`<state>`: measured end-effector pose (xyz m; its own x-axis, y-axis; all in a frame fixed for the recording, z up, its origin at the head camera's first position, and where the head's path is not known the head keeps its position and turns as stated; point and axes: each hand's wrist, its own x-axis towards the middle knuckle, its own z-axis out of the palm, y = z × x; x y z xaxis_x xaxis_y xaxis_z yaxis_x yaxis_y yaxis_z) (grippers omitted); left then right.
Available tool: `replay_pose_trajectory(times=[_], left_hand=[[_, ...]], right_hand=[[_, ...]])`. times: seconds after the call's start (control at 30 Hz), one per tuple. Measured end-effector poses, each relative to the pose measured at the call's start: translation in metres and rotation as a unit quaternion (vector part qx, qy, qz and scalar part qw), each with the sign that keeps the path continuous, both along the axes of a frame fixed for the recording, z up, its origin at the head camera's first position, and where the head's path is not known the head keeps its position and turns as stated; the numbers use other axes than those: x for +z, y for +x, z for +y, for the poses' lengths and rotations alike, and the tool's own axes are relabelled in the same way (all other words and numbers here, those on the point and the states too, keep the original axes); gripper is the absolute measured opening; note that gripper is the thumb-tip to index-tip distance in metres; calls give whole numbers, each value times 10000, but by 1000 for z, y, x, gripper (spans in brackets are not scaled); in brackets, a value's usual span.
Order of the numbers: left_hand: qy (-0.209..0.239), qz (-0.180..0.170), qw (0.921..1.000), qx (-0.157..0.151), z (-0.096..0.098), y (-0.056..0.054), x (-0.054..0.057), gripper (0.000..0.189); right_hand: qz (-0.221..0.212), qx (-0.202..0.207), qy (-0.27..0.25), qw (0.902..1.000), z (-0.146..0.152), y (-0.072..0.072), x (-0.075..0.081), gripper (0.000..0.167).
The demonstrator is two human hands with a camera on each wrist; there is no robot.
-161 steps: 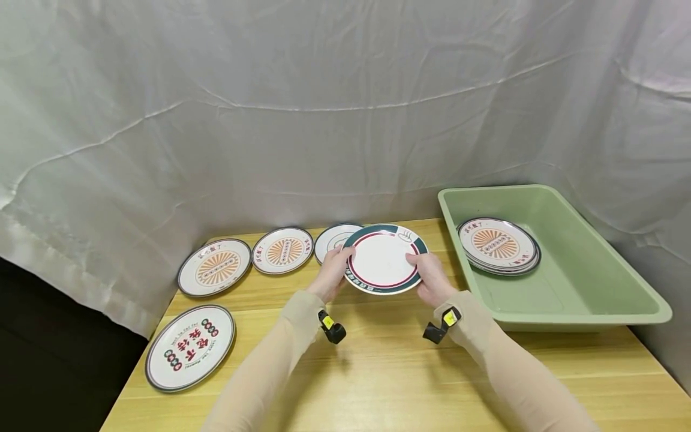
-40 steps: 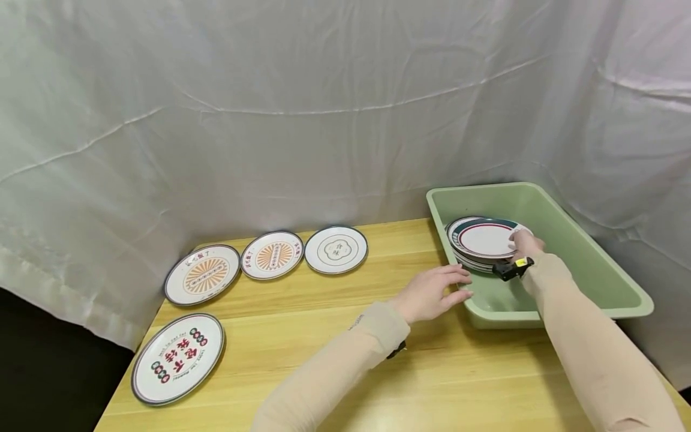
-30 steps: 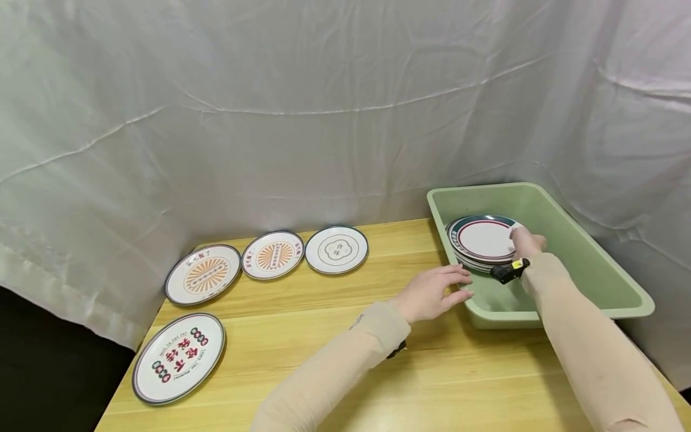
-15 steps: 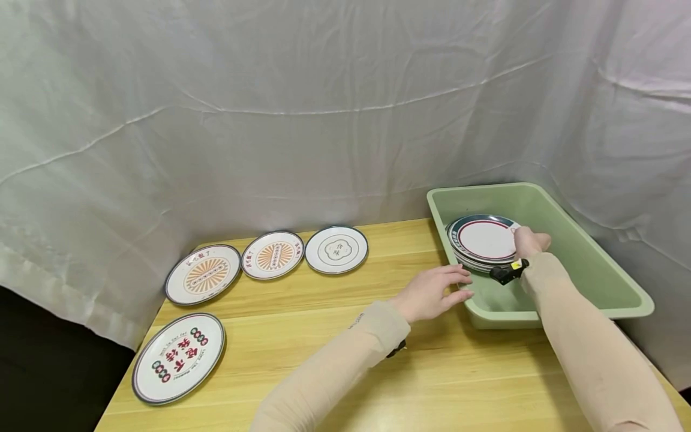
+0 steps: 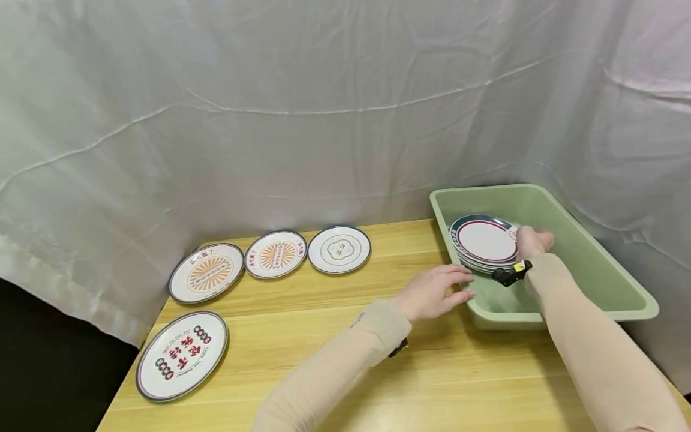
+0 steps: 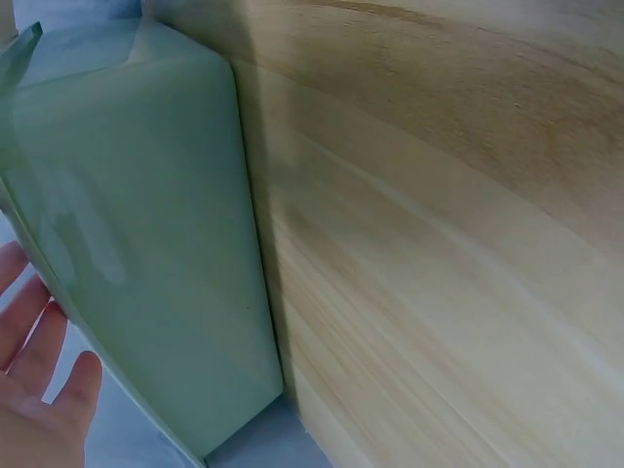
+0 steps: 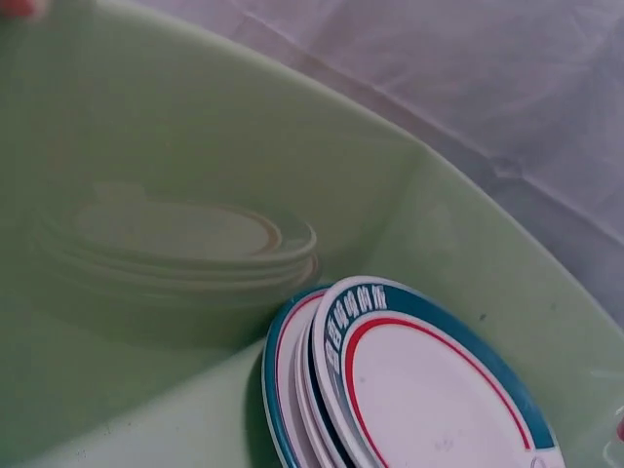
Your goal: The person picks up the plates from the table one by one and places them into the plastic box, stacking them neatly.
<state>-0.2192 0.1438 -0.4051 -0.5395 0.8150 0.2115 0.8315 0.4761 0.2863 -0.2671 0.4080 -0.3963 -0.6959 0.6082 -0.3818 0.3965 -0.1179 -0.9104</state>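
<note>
My left hand (image 5: 436,293) is at the near-left corner of a green plastic tub (image 5: 643,307), fingers spread loosely with the tips at its rim. In the left wrist view, these fingers (image 6: 35,351) lie along the outer side of the rim. Inside the tub, my right hand (image 5: 533,241) is at the right edge of a plate stack. A white plate (image 5: 487,241) with a teal band and red ring tops it, also seen as the leaning top plate (image 7: 434,390) in the right wrist view. My right fingertips are mostly hidden, so their hold is one I cannot tell.
Along the back of the wooden table (image 5: 432,384) lie an orange-sunburst plate (image 5: 207,273), a smaller sunburst plate (image 5: 276,255) and a plate with a flower outline (image 5: 339,249). A plate with red characters (image 5: 182,356) lies front left. A grey curtain (image 5: 324,120) hangs behind.
The teal-banded plate, earlier held in both hands over the table, now lies on the tub's stack. My left hand went to the tub rim; my right has shifted slightly rightward off the plate's face.
</note>
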Motion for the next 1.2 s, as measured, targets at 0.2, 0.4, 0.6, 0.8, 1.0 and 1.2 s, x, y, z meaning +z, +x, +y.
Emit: replay_pose_trajectory(times=[0.2, 0.4, 0.6, 0.8, 1.0, 1.2], left_hand=[[188, -60, 9998, 49, -5, -2, 0, 45], [310, -89, 9994, 122, -14, -5, 1, 44], [555, -13, 9980, 316, -29, -14, 1, 44], [696, -260, 9945, 733, -45, -21, 7, 46], [956, -183, 9895, 1066, -62, -29, 9, 46], [1148, -183, 9821, 1481, -81, -36, 9, 46]], right_hand=[[488, -116, 63, 9987, -9, -7, 8, 72], [641, 251, 603, 9958, -24, -7, 16, 68], [1188, 394, 183, 9920, -42, -7, 32, 69], [1443, 632, -190, 9873, -64, -6, 53, 68], [1848, 939, -374, 9776, -87, -2, 67, 68], [2234, 1272, -528, 9649, -111, 3, 76, 65]])
